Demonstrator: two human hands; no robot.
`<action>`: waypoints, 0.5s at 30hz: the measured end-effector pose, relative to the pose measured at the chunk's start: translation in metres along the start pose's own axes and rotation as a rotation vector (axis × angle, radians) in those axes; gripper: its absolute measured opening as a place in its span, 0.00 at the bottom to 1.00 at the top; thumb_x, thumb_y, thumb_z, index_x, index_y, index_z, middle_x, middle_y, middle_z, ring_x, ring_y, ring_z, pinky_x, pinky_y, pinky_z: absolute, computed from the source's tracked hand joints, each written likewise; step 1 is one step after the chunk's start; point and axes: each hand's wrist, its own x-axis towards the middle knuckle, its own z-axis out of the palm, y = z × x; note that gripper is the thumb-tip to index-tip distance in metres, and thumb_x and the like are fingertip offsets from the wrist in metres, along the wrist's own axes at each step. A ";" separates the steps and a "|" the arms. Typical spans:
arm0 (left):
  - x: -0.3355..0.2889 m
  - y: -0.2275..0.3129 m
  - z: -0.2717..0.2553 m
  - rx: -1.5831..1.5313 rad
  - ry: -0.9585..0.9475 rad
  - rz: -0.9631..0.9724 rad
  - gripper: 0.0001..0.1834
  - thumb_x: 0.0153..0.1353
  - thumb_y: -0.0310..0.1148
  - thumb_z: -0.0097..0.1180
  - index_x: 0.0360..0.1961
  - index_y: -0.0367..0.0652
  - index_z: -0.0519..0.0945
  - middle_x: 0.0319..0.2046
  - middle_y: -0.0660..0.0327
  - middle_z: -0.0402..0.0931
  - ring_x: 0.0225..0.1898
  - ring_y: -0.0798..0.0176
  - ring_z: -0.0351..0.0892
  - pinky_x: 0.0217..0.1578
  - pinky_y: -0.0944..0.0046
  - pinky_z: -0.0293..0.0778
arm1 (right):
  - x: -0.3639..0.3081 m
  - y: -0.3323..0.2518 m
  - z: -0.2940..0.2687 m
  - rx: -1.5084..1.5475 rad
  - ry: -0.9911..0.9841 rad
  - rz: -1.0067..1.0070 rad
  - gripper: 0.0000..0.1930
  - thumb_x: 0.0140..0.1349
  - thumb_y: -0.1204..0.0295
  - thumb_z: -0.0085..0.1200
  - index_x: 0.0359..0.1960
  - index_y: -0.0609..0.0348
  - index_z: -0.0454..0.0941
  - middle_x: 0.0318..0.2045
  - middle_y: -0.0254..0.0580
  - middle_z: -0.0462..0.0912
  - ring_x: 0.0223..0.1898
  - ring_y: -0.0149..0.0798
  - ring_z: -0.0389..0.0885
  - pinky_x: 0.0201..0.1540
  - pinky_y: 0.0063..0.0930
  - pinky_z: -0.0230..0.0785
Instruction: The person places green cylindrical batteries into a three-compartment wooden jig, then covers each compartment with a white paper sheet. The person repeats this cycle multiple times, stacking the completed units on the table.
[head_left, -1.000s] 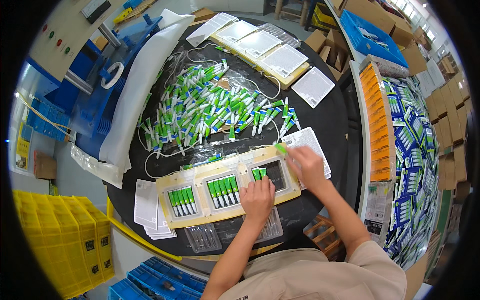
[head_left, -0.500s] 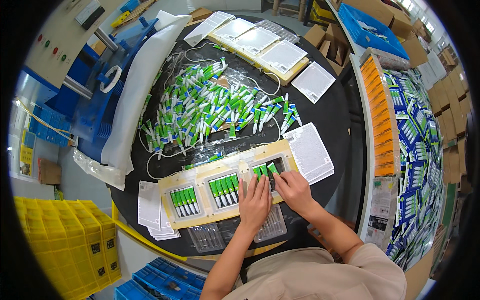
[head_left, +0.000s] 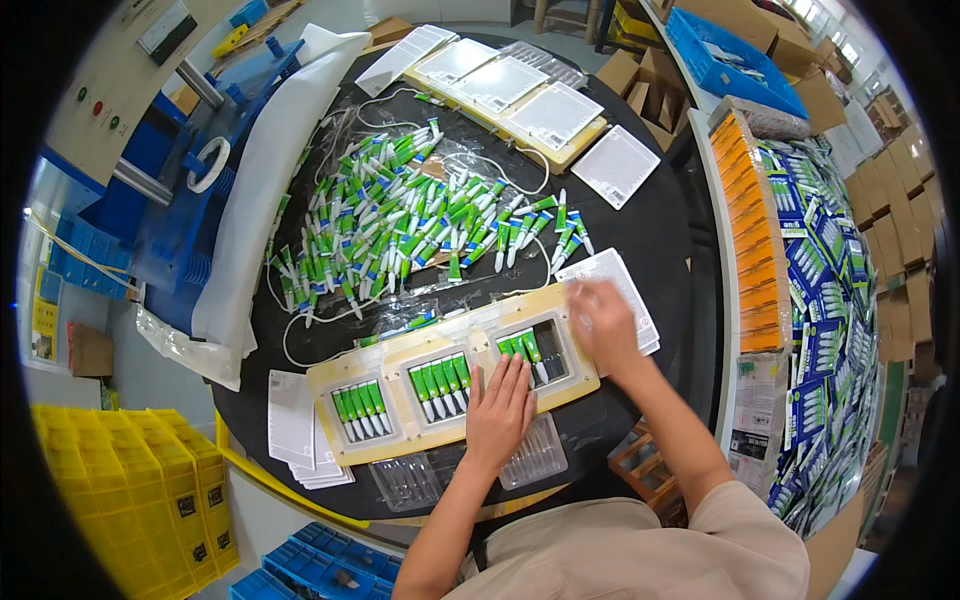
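A long cream-coloured frame point(head_left: 393, 444) with three windows lies on the round black table. Small green-and-white tubes point(head_left: 356, 410) fill the left window, and more tubes point(head_left: 438, 388) stand in a row in the middle one. My left hand point(head_left: 500, 412) rests with fingers stretched out over the tubes point(head_left: 531, 350) in the right window, whose right side shows a dark gap. Smeared by motion, my right hand point(head_left: 606, 325) hovers at the frame's right end, beside a stack of white cards point(head_left: 605, 268). Its fingers cannot be made out.
A heap of loose tubes point(head_left: 400, 215) covers the table's middle. Behind it lies a second frame point(head_left: 560, 155) topped with white cards. Clear plastic trays point(head_left: 535, 455) sit at the near edge. Blue machinery point(head_left: 190, 220) stands left, yellow crates point(head_left: 120, 480) lower left, packed blister cards point(head_left: 815, 300) right.
My right hand has left the right window and moved up and right toward the white cards. A tube it was touching now lies beside the others there. The left hand stays nearly in place.
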 end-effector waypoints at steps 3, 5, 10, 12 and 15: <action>0.009 0.000 -0.006 -0.030 0.014 0.023 0.22 0.65 0.33 0.61 0.58 0.38 0.78 0.62 0.55 0.77 0.67 0.54 0.72 0.73 0.36 0.54 | 0.045 0.064 0.009 -0.190 -0.164 -0.045 0.11 0.52 0.80 0.60 0.38 0.59 0.83 0.38 0.42 0.80 0.42 0.47 0.78 0.43 0.40 0.74; 0.026 -0.007 -0.010 -0.025 0.068 0.040 0.19 0.65 0.34 0.61 0.56 0.38 0.80 0.60 0.55 0.78 0.64 0.55 0.74 0.73 0.37 0.55 | 0.062 0.090 0.027 -0.246 -0.396 -0.105 0.08 0.51 0.78 0.61 0.35 0.58 0.83 0.38 0.40 0.80 0.45 0.46 0.79 0.43 0.40 0.76; 0.118 -0.051 0.010 -0.138 0.199 -0.207 0.13 0.61 0.36 0.66 0.42 0.39 0.82 0.43 0.53 0.80 0.46 0.48 0.79 0.51 0.47 0.73 | 0.083 0.096 0.035 -0.168 -0.592 -0.247 0.07 0.51 0.77 0.61 0.33 0.58 0.80 0.36 0.41 0.79 0.43 0.48 0.82 0.43 0.41 0.78; 0.151 -0.068 0.025 -0.092 0.168 -0.261 0.13 0.59 0.38 0.68 0.39 0.40 0.82 0.38 0.54 0.78 0.43 0.46 0.79 0.43 0.48 0.75 | 0.082 0.083 0.014 -0.134 -0.461 -0.152 0.10 0.51 0.79 0.62 0.37 0.61 0.79 0.37 0.43 0.79 0.39 0.44 0.84 0.41 0.37 0.80; 0.180 -0.085 0.041 0.072 0.083 -0.241 0.16 0.54 0.42 0.73 0.32 0.42 0.83 0.35 0.55 0.78 0.40 0.49 0.79 0.38 0.50 0.75 | 0.050 0.048 -0.019 0.490 -0.126 0.266 0.11 0.52 0.82 0.63 0.38 0.62 0.81 0.37 0.43 0.83 0.36 0.38 0.85 0.39 0.32 0.80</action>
